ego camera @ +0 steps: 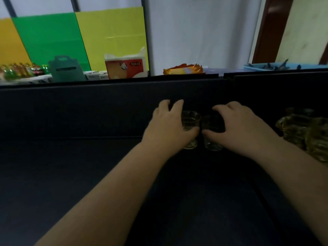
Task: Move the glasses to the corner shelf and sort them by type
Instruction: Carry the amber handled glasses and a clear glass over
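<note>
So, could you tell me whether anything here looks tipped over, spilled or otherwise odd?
Nothing stands out. The left hand and right hand each grip a small upright glass, side by side on the dark shelf; the handled glasses at right also stand upright. No spill shows.

Two small glasses (190, 128) (212, 134) stand side by side mid-shelf (71, 174), with mugs (305, 134) clustered at the right edge.

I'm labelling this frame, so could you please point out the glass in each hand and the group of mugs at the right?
Left-hand glass (191, 121): head view, on its upper wall.
Right-hand glass (212, 144): head view, on its base.
Mugs (298, 128): head view, on the body of the nearest-left mug.
</note>
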